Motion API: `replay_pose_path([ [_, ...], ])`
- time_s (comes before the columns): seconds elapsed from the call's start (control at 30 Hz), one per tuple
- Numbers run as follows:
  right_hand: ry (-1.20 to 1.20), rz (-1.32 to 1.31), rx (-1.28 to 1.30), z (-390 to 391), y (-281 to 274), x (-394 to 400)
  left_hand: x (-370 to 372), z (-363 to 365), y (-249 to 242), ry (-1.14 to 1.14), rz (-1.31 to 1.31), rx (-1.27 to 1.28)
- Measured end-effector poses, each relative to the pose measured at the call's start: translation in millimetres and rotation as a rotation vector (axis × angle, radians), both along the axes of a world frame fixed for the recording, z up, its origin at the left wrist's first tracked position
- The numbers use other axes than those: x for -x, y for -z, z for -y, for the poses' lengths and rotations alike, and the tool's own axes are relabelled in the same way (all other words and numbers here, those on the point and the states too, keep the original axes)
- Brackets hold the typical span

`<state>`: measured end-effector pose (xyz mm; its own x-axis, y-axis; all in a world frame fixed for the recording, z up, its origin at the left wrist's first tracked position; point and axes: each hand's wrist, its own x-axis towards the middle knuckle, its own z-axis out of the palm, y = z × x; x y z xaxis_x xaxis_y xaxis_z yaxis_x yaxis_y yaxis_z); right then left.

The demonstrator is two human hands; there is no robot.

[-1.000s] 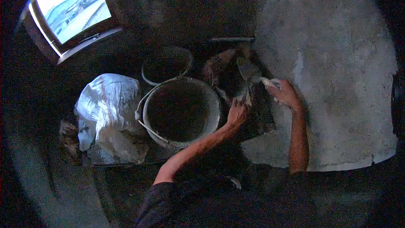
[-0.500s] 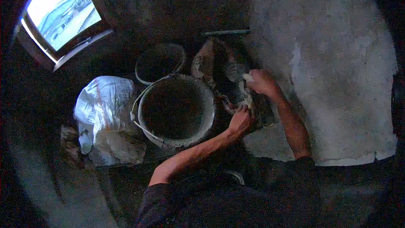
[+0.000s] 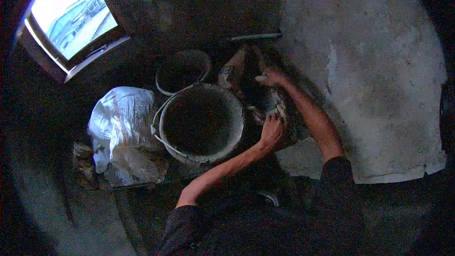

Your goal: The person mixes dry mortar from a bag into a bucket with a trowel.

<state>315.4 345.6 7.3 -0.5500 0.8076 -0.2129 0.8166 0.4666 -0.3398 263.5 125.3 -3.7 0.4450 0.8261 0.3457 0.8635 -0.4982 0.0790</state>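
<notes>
An open, crumpled paper sack (image 3: 232,71) stands to the right of a large bucket, its inside mostly in shadow. My left hand (image 3: 271,130) is closed on the sack's near edge, fingers curled over the pale rim. Over the sack's mouth, my right hand (image 3: 275,77) is closed and slightly blurred. Something small and pale shows at its fingertips, too dim to name. The large bucket (image 3: 237,137) has a dusty rim and a wire handle lying against its left side. Its inside is dark.
A second bucket (image 3: 159,85) stands behind the large one. To the left sits a white plastic sack (image 3: 121,114). A rough grey wall (image 3: 374,90) rises on the right, and a bright window (image 3: 76,19) is at upper left.
My right hand has moved up and left, farther over the sack's mouth. My left hand stays on the sack's edge. The whole view has shifted slightly.
</notes>
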Motion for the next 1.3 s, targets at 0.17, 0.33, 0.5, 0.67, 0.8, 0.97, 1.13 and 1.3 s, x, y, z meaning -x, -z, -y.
replay_pose_path([
  [0.17,-0.067,-0.026,-0.109,-29,20,-26,4,4,-11,-0.013,0.054,-0.016],
  [0.33,0.109,-0.069,0.037,24,-38,-43,2,5,-15,0.036,0.005,0.171],
  [0.5,0.221,-0.056,0.139,41,-39,-87,12,10,1,0.080,0.119,0.233],
  [0.67,0.249,-0.318,0.000,53,6,-150,6,30,5,0.154,0.163,-0.079],
  [0.8,0.239,-0.179,0.046,83,-25,-151,4,28,9,0.097,0.012,-0.359],
  [0.97,0.355,-0.420,0.249,96,-18,-155,32,-35,-28,0.108,0.348,0.067],
  [1.13,0.141,-0.009,-0.259,147,-94,-108,64,-119,-11,-0.311,-0.068,-0.437],
  [1.3,0.185,0.018,-0.349,135,-78,-84,98,-127,-27,-0.391,-0.099,0.245],
])
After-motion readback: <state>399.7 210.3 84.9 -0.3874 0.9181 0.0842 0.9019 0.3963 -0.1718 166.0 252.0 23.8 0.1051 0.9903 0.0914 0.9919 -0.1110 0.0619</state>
